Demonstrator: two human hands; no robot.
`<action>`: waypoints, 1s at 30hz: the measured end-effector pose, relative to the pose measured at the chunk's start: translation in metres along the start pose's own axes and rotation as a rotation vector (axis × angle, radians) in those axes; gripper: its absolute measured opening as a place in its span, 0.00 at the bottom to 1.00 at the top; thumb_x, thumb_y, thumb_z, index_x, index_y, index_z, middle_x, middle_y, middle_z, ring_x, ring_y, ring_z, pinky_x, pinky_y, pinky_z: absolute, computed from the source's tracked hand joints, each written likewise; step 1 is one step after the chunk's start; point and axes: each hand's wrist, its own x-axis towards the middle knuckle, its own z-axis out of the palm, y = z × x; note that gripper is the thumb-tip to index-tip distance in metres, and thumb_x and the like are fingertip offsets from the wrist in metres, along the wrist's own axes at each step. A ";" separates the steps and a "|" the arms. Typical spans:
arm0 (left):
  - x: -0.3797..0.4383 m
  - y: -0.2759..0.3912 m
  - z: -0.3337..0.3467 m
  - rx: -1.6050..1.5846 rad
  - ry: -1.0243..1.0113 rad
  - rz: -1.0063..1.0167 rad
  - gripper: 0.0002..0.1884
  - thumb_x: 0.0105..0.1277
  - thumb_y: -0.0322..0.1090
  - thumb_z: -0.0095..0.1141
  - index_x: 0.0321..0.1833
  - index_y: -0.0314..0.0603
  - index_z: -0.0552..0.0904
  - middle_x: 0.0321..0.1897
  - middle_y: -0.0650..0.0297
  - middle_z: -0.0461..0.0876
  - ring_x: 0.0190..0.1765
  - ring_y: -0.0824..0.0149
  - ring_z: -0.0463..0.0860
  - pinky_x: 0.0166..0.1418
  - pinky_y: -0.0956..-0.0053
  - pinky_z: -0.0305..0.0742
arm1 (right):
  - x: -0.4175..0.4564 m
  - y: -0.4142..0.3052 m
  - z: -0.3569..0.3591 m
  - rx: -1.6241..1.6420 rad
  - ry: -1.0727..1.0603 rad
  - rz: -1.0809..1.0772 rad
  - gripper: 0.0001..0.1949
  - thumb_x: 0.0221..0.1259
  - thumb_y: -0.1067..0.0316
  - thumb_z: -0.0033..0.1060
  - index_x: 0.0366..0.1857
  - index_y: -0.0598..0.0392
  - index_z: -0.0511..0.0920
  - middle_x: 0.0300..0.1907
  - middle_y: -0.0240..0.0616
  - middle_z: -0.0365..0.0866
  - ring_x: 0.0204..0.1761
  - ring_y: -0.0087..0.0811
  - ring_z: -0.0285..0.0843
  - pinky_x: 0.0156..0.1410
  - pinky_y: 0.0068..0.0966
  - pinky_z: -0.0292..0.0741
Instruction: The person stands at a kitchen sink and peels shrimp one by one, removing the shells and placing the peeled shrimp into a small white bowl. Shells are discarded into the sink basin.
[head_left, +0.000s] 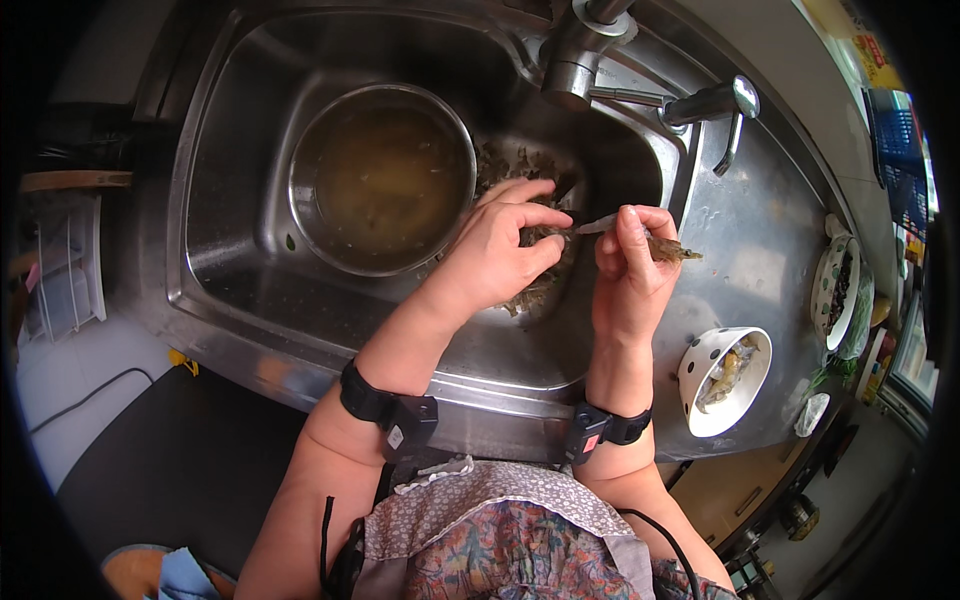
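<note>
Over the steel sink, my right hand (637, 262) pinches a partly peeled shrimp (666, 250). The shrimp's brown head end pokes out to the right, and its pale bare flesh extends left from my fingertips. My left hand (504, 247) hovers beside that pale end, thumb and fingers apart. Whether its index fingertip touches the shrimp is hard to tell. Beneath my hands, a heap of shrimp shells (529, 161) lies on the sink floor, partly hidden by the left hand. A round steel bowl (296, 184) of cloudy brownish water stands in the sink to the left.
A polka-dotted white bowl (694, 375) with shrimp inside sits on the steel counter (739, 289) at right. Behind it is another patterned bowl (823, 292) of dark bits. The faucet (574, 75) overhangs the sink's back right corner. A green leaf (290, 241) sticks to the basin (247, 281).
</note>
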 end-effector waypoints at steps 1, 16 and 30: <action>0.000 0.001 0.000 0.210 0.061 0.095 0.12 0.61 0.29 0.61 0.48 0.41 0.87 0.59 0.55 0.80 0.62 0.56 0.77 0.67 0.67 0.70 | 0.000 -0.001 0.000 0.017 0.008 0.018 0.06 0.62 0.71 0.68 0.35 0.55 0.77 0.23 0.28 0.76 0.22 0.15 0.66 0.27 0.14 0.59; 0.001 0.028 -0.004 -0.316 -0.084 0.060 0.15 0.54 0.20 0.66 0.45 0.38 0.84 0.41 0.66 0.80 0.32 0.82 0.75 0.32 0.87 0.68 | -0.003 0.016 0.004 -0.953 -0.280 -0.081 0.02 0.52 0.77 0.65 0.28 0.61 0.80 0.24 0.29 0.79 0.30 0.16 0.72 0.35 0.17 0.72; 0.006 0.017 -0.022 -0.784 0.072 -0.152 0.08 0.60 0.16 0.54 0.42 0.33 0.78 0.38 0.65 0.80 0.38 0.78 0.80 0.43 0.82 0.78 | 0.005 -0.006 -0.006 -0.025 -0.349 0.504 0.08 0.61 0.65 0.68 0.36 0.59 0.82 0.20 0.19 0.71 0.22 0.09 0.58 0.27 0.13 0.54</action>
